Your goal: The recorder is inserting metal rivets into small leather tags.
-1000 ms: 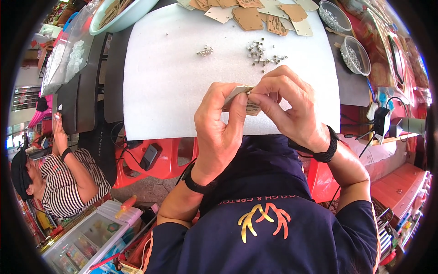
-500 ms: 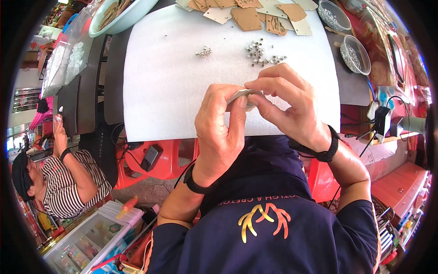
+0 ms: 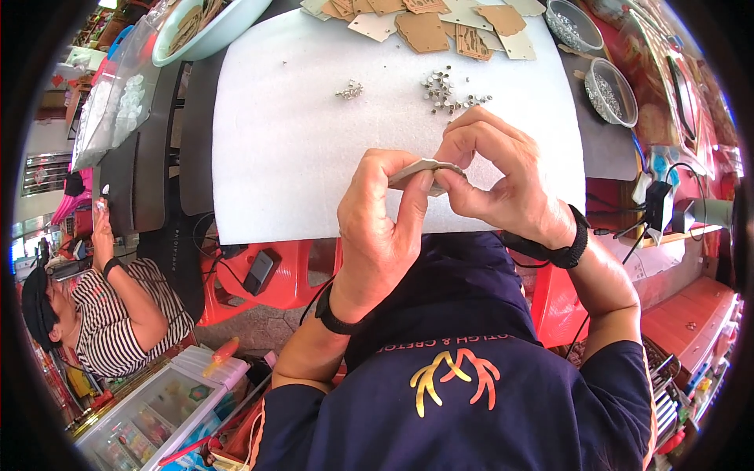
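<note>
My left hand point(image 3: 385, 224) and my right hand point(image 3: 495, 177) together pinch a small flat grey-brown cardboard piece point(image 3: 420, 169), held edge-on above the near edge of a white foam sheet point(image 3: 298, 149). Both thumbs and forefingers press on it. On the sheet beyond my hands lie a pile of small metal rivets point(image 3: 448, 90) and a smaller cluster of them point(image 3: 349, 90).
Brown and pale cardboard tags point(image 3: 440, 23) lie at the sheet's far edge. Two clear bowls of small metal parts point(image 3: 613, 90) stand at the right, a pale bowl point(image 3: 208, 27) at the far left. A person in a striped shirt point(image 3: 110, 306) sits lower left by a red stool point(image 3: 275, 271).
My hands have tilted the cardboard piece a little and shifted their grip on it. Everything on the sheet stays where it was.
</note>
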The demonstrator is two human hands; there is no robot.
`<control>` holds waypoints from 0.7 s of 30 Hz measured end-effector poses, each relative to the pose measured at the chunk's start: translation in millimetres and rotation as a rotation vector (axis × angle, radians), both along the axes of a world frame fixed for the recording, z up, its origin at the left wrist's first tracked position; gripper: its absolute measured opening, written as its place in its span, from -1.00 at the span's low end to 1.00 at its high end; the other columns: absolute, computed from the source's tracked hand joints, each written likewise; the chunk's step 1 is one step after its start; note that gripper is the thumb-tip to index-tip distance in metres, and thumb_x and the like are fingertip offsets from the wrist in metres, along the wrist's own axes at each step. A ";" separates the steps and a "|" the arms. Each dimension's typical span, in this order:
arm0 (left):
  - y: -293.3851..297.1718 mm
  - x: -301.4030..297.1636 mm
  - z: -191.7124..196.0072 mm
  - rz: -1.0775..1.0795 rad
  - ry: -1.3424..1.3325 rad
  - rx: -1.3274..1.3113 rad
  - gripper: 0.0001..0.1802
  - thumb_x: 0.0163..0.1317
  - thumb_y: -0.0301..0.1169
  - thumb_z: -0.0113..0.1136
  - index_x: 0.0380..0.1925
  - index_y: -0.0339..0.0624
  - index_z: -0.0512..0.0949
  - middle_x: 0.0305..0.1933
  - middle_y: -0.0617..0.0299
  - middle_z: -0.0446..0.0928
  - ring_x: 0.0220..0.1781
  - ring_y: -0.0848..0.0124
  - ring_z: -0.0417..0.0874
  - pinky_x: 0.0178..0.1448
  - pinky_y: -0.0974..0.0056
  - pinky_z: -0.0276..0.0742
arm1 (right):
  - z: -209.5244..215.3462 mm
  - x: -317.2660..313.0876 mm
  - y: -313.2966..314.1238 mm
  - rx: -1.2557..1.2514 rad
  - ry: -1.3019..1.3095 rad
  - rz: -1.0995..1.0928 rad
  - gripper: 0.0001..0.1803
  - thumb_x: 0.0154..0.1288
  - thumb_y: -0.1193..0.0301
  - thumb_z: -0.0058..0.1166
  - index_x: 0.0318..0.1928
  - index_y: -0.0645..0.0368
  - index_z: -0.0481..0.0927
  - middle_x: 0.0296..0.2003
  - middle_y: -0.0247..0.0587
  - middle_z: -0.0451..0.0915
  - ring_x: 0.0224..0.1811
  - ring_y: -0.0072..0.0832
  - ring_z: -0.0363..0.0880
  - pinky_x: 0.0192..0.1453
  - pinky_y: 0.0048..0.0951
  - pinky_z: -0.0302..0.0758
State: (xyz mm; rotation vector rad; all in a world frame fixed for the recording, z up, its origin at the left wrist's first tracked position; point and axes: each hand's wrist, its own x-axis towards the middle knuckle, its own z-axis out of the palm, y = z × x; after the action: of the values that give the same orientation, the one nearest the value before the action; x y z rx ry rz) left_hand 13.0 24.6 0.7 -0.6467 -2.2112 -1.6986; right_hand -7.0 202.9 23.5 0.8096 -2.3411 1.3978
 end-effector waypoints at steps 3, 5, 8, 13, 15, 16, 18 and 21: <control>0.6 0.7 -0.6 -0.009 -0.009 0.019 -0.85 0.29 -0.62 0.17 -0.21 -0.29 0.41 -0.31 0.11 0.53 -0.34 0.33 0.63 -0.22 0.32 0.53 | 1.3 -0.2 0.8 0.027 -0.093 0.038 -0.83 0.06 0.52 0.24 -0.31 0.21 0.56 -0.44 -0.24 0.53 -0.43 -0.39 0.55 -0.34 -0.43 0.50; 0.1 0.8 -1.6 -0.006 -0.018 0.020 -0.85 0.29 -0.62 0.17 -0.20 -0.30 0.41 -0.31 0.11 0.53 -0.34 0.33 0.63 -0.22 0.32 0.53 | 0.4 -0.5 0.8 0.008 -0.167 0.059 -0.84 0.09 0.50 0.23 -0.31 0.23 0.55 -0.46 -0.22 0.53 -0.43 -0.40 0.55 -0.33 -0.41 0.49; 0.2 0.8 -2.3 -0.006 -0.041 0.028 -0.85 0.29 -0.61 0.17 -0.19 -0.30 0.41 -0.32 0.11 0.54 -0.34 0.34 0.63 -0.22 0.32 0.53 | -1.6 -0.2 0.7 -0.059 -0.262 0.068 -0.84 0.11 0.48 0.22 -0.31 0.25 0.54 -0.47 -0.21 0.52 -0.43 -0.43 0.54 -0.31 -0.40 0.49; -2.7 4.5 -3.1 -0.060 -0.209 0.086 -0.84 0.38 -0.54 0.13 -0.08 -0.31 0.44 -0.19 0.27 0.50 -0.19 0.59 0.48 -0.06 0.42 0.46 | 1.3 0.2 2.3 -0.058 -0.408 0.085 -0.88 0.18 0.49 0.17 -0.31 0.27 0.52 -0.45 -0.28 0.51 -0.39 -0.55 0.49 -0.25 -0.48 0.48; -3.8 4.4 -3.0 -0.055 -0.235 0.077 -0.83 0.39 -0.51 0.13 -0.08 -0.31 0.44 -0.18 0.27 0.51 -0.17 0.60 0.49 -0.05 0.43 0.46 | -0.2 0.3 3.0 -0.072 -0.451 0.099 -0.90 0.22 0.52 0.12 -0.32 0.28 0.49 -0.44 -0.35 0.48 -0.36 -0.65 0.44 -0.23 -0.53 0.46; -3.5 3.4 -2.7 -0.053 -0.234 0.075 -0.83 0.39 -0.51 0.13 -0.08 -0.31 0.44 -0.18 0.27 0.51 -0.17 0.60 0.49 -0.05 0.43 0.46 | -4.2 -0.5 3.9 -0.123 -0.452 0.122 -0.87 0.28 0.48 0.13 -0.26 0.30 0.52 -0.41 -0.37 0.51 -0.35 -0.65 0.46 -0.21 -0.54 0.47; -2.0 1.2 -0.7 -0.044 -0.314 0.216 -0.87 0.37 -0.50 0.16 -0.16 -0.30 0.46 -0.28 0.20 0.59 -0.26 0.53 0.60 -0.15 0.40 0.53 | -5.5 -0.6 5.0 -0.176 -0.451 0.146 -0.84 0.33 0.44 0.13 -0.20 0.31 0.55 -0.38 -0.38 0.54 -0.34 -0.66 0.47 -0.20 -0.54 0.49; -6.5 -1.4 9.4 -0.010 -0.474 0.371 -0.84 0.39 -0.47 0.15 -0.12 -0.31 0.46 -0.22 0.23 0.59 -0.20 0.59 0.57 -0.07 0.44 0.51 | 4.3 3.1 11.0 -0.243 -0.662 0.086 -0.71 0.41 0.33 0.13 -0.06 0.32 0.58 -0.34 -0.38 0.59 -0.35 -0.67 0.49 -0.23 -0.57 0.49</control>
State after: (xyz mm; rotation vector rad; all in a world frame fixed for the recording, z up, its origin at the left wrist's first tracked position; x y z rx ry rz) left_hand 11.5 18.1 10.2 -0.1731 -2.0660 -2.3807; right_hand -4.0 213.9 27.8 0.4169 -2.5122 2.2016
